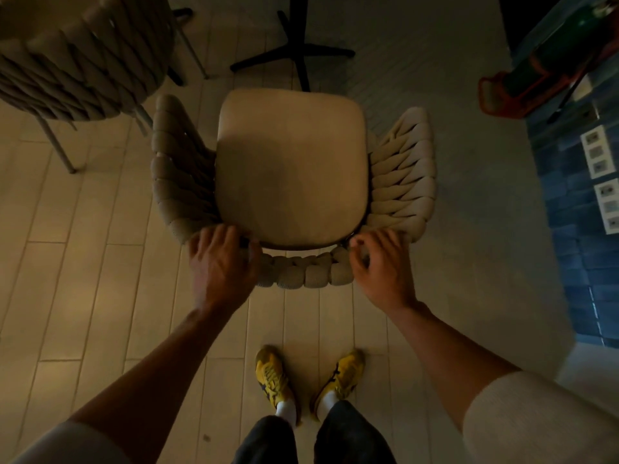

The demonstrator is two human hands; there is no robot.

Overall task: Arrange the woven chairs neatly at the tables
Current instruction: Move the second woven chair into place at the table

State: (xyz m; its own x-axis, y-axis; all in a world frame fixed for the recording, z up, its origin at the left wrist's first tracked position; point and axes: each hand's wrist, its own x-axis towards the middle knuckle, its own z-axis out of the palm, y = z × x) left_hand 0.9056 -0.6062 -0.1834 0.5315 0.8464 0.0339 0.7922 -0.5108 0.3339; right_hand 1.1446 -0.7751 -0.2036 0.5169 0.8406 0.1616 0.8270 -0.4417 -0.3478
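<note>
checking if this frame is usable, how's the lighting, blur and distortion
Head view: dim, warm light, brightest on the seat cushion and the floor at the left; deep shadow at the top around the black table base. Wide-angle bending curves the floor boards and stretches the forearms at the edges. Slightly soft throughout, but both hands, left and right, on the woven chair back read clearly.

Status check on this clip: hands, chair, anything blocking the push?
Left hand and right hand both gripping the woven chair by its backrest. Chair faces the black table base. Second woven chair close at front left.
</note>
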